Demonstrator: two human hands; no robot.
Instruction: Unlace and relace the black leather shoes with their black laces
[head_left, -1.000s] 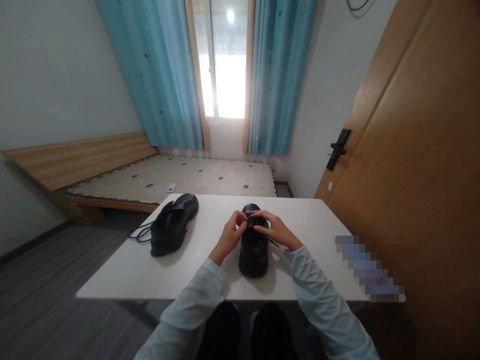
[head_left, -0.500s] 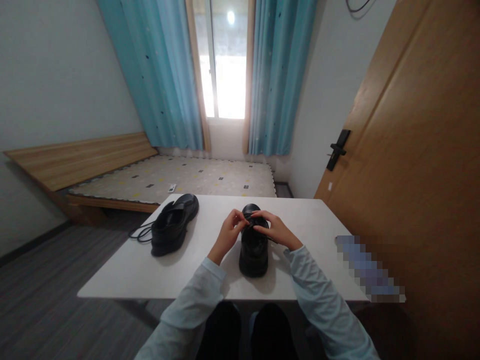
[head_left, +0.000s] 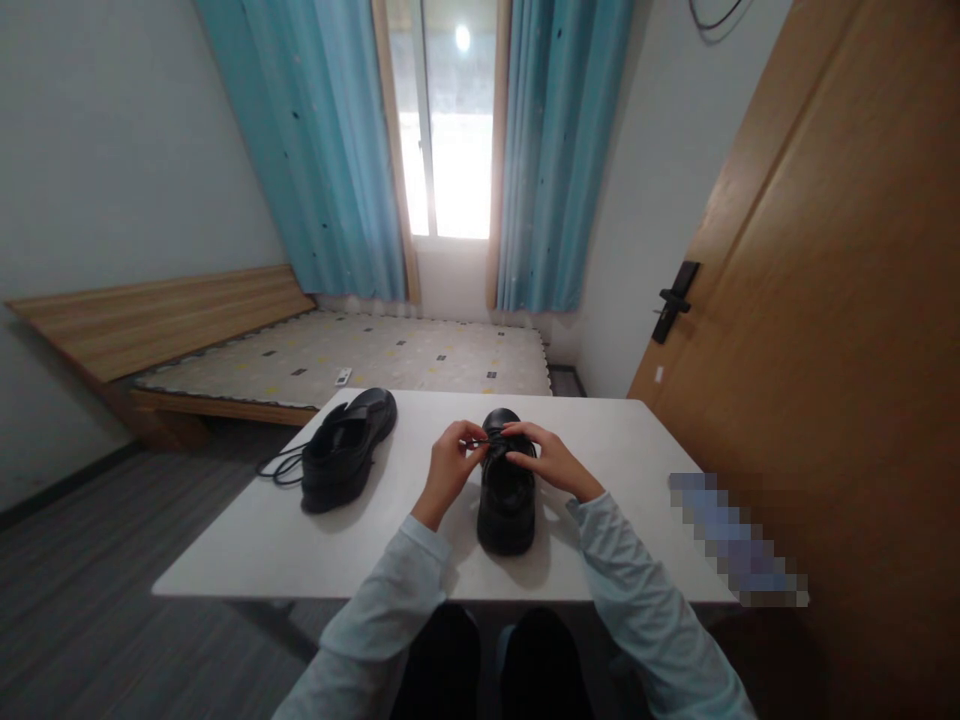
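Blue curtains [head_left: 330,150] are hung at a bright window [head_left: 461,180], and beneath it a bed [head_left: 397,350] is set beyond the far edge of a white table [head_left: 607,560]. About midway between the table's side edges, a black shoe [head_left: 508,530] is stood, toe turned to the far edge, heel to the near one. By the left hand [head_left: 448,465], its fingertips pinched together, a dark lace [head_left: 478,441] is drawn out leftward. The right hand [head_left: 556,462] is laid at the shoe's front, thumb and fingers parted; whether any lace is gripped cannot be told. Near the far left corner, a second shoe [head_left: 335,490] is placed.
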